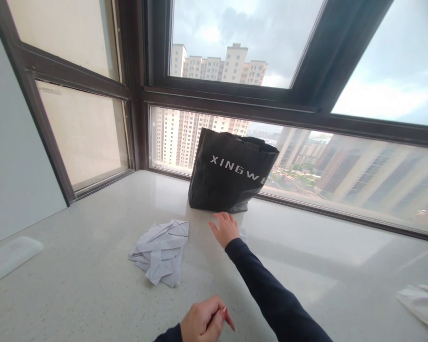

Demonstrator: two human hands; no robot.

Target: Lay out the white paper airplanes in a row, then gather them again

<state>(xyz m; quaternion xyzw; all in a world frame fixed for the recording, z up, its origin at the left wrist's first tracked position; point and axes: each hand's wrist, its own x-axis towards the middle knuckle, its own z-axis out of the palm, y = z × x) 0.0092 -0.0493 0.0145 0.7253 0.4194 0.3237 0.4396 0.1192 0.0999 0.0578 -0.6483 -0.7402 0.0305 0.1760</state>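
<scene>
A black bag (231,175) with pale lettering stands on the white speckled sill (92,266), against the window. My right hand (226,229) reaches out just in front of the bag's base, fingers apart, with nothing seen in it. Something pale lies partly hidden behind its wrist. Nearer to me, my left hand (209,319) hangs over the sill with its fingers curled in; whether it holds anything small does not show. To the left of my right hand lies a loose pile of folded white papers (160,251).
A white flat object (12,256) rests at the far left edge. Crumpled white material (424,304) lies at the far right. Dark window frames (235,102) rise behind the sill, and a pale wall (17,133) stands at the left.
</scene>
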